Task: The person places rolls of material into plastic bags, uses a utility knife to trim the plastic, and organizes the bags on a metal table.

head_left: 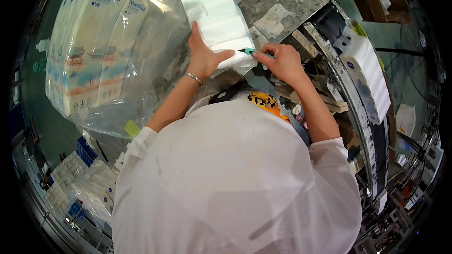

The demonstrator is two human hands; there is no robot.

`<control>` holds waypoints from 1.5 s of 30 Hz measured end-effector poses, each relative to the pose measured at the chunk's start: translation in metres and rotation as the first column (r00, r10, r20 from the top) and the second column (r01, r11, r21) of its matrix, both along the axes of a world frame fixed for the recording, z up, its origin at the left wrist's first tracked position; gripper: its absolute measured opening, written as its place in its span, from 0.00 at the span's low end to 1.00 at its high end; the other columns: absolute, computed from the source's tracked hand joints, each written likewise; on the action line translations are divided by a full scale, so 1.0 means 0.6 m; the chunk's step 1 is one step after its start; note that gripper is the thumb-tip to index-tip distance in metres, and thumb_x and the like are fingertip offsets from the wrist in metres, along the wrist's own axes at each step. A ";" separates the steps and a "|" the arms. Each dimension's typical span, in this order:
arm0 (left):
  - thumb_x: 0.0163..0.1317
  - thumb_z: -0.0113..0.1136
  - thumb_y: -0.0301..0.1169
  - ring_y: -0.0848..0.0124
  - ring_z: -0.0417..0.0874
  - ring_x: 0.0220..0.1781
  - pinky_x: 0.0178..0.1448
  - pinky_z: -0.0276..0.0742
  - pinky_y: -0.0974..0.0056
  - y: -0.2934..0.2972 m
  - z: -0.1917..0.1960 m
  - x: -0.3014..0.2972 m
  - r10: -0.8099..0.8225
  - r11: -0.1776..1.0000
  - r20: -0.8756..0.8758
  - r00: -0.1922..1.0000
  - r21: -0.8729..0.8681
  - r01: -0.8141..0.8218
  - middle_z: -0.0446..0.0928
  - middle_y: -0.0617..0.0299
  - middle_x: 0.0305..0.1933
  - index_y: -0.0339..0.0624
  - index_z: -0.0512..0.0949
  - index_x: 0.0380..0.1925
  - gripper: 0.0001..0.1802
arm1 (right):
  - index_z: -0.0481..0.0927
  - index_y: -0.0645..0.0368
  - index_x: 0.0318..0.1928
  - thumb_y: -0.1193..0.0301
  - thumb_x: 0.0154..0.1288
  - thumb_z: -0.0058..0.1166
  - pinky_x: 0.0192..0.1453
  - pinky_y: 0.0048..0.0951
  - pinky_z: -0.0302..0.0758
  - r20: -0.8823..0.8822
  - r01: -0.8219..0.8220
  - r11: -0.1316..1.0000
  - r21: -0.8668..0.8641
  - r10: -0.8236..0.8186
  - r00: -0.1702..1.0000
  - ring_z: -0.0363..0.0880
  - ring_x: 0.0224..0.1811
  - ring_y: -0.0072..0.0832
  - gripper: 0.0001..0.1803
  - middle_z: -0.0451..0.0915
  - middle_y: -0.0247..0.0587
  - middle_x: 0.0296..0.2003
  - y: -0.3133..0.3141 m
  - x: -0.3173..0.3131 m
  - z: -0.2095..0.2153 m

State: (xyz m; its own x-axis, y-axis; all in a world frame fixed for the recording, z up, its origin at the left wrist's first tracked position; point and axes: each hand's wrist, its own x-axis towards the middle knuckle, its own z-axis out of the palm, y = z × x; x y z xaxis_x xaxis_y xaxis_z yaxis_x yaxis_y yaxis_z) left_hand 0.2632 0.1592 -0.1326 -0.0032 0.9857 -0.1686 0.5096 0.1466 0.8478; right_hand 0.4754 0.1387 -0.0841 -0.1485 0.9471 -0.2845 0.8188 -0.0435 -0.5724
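"Two hands at the white pack?"
"Right hand pinches teal cutter at its near end. Left hand spread, resting on its left side."
"Around the pack?"
"Tabletop under, clear bag crowding its left, conveyor further right."

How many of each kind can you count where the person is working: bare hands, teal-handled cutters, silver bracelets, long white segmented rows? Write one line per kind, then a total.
Bare hands: 2 (left hand, right hand)
Teal-handled cutter: 1
Silver bracelet: 1
Long white segmented row: 1
Total: 5
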 end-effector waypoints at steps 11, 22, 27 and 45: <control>0.27 0.74 0.40 0.50 0.49 0.63 0.66 0.49 0.57 0.001 -0.004 0.001 0.011 1.000 0.014 1.000 0.011 -0.011 0.47 0.39 0.61 0.31 0.38 0.61 0.66 | 0.80 0.54 0.28 0.54 0.52 0.53 0.25 0.31 0.69 0.071 -0.061 0.991 0.118 0.053 0.996 0.75 0.19 0.33 0.16 0.74 0.39 0.15 -0.002 -0.002 -0.011; 0.28 0.75 0.38 0.50 0.53 0.62 0.65 0.52 0.58 0.002 0.001 0.003 0.011 1.000 -0.009 1.000 -0.011 -0.011 0.50 0.39 0.59 0.30 0.39 0.61 0.65 | 0.77 0.62 0.22 0.56 0.55 0.54 0.17 0.21 0.61 -0.393 0.111 0.955 -0.277 -0.218 0.894 0.66 0.12 0.17 0.19 0.70 0.32 0.11 -0.005 0.011 -0.035; 0.28 0.74 0.39 0.51 0.52 0.62 0.65 0.51 0.57 0.001 -0.003 0.001 0.007 1.000 0.025 1.000 0.023 -0.008 0.49 0.39 0.60 0.31 0.38 0.61 0.65 | 0.79 0.57 0.24 0.52 0.52 0.55 0.23 0.29 0.66 -0.039 0.007 1.000 0.014 -0.006 0.999 0.71 0.17 0.29 0.19 0.73 0.37 0.14 -0.003 0.003 -0.023; 0.26 0.75 0.40 0.49 0.53 0.62 0.65 0.51 0.57 0.003 -0.002 -0.001 -0.002 0.999 -0.015 1.000 0.041 0.002 0.49 0.38 0.60 0.31 0.38 0.61 0.66 | 0.81 0.54 0.26 0.49 0.52 0.52 0.31 0.36 0.70 -0.036 0.030 0.999 -0.037 -0.032 0.999 0.76 0.27 0.38 0.21 0.75 0.41 0.19 -0.004 -0.002 -0.016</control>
State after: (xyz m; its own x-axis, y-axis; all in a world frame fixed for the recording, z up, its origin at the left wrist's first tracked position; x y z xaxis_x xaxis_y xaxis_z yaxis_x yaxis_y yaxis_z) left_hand 0.2625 0.1607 -0.1339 -0.0036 0.9918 -0.1280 0.5222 0.1110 0.8456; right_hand 0.4745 0.1360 -0.0940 -0.1300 0.9406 -0.3136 0.7956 -0.0898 -0.5992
